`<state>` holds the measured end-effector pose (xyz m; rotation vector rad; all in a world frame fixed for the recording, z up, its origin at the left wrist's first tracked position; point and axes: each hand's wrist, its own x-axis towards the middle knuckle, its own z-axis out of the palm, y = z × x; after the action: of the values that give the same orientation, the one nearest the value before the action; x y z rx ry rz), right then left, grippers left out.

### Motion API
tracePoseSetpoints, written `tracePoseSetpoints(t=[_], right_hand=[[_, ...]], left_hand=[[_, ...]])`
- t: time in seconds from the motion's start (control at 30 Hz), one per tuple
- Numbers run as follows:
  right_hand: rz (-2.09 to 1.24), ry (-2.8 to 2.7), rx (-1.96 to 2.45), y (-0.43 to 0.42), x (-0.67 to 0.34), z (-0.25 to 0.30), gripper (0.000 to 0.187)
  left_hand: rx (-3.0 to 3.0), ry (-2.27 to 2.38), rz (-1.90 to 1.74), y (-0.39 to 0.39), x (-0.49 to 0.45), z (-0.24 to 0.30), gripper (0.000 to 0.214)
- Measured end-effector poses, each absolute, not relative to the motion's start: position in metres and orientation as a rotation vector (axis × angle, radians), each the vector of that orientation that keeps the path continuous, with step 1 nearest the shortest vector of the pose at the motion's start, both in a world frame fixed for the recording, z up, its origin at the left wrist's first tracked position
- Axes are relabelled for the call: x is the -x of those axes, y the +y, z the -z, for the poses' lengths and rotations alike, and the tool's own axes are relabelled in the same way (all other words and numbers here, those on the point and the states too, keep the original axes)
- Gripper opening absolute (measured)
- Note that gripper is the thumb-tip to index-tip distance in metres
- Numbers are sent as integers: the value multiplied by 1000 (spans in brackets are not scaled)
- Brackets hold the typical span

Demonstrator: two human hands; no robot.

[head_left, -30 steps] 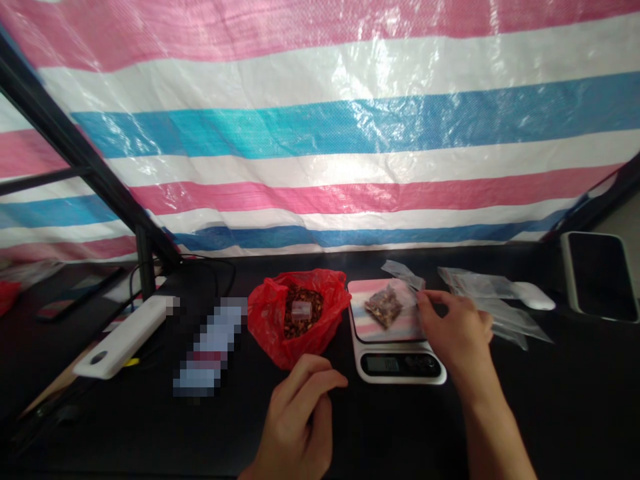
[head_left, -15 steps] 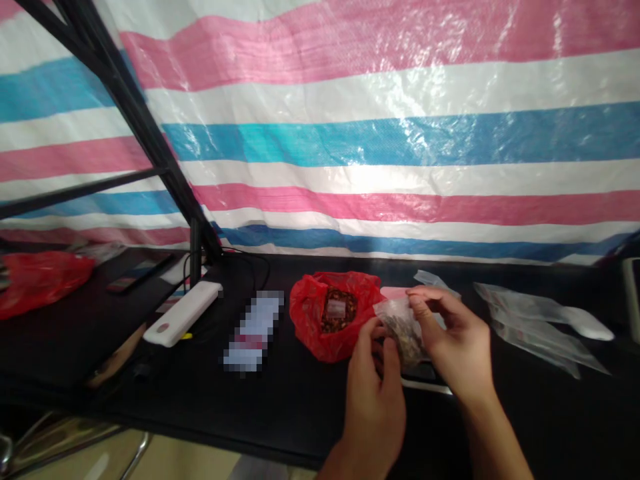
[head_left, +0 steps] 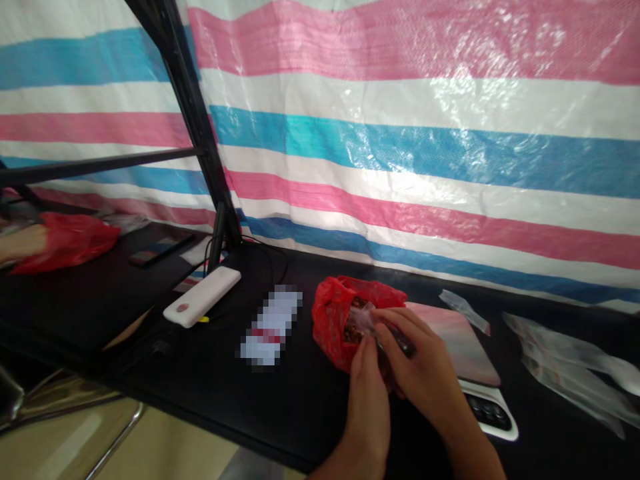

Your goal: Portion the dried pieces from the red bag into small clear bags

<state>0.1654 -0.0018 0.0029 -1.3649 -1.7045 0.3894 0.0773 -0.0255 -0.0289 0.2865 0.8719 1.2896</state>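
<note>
Both my hands hold a small clear packet [head_left: 365,323] of brown bits just in front of the open red plastic bag [head_left: 334,319] on the black table. My left hand [head_left: 369,393] pinches the packet from below. My right hand [head_left: 417,370] closes over its top edge from the right. The red bag holds more of the brown stuff. The white kitchen scale [head_left: 463,347] stands to the right of my hands, its plate bare.
Clear empty packets [head_left: 565,357] lie at the right, one more [head_left: 465,310] behind the scale. A white power bank [head_left: 203,297], a blurred-out item [head_left: 273,325] and a black post [head_left: 200,127] are to the left. Another red bag [head_left: 65,240] lies far left. The table edge [head_left: 210,427] runs close below.
My right hand lifted the packet off the scale, my left hand joined it, and both carried it left to the red bag. The camera swung left.
</note>
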Motion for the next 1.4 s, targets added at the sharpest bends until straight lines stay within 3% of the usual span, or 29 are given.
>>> tracePoseSetpoints(t=[0.27,0.63,1.4], right_hand=[[-396,-1706,1287,1,-149,-3,26],[-415,-1701,1288,-2,-157,0,27],[-463,-1670,1284,-5,-157,2,31]], left_hand=[[-297,817,-1172,-19,-60,14,50],[-811,907,-1050,-17,-45,19,48],[-690,713,-968,-10,-37,27,57]])
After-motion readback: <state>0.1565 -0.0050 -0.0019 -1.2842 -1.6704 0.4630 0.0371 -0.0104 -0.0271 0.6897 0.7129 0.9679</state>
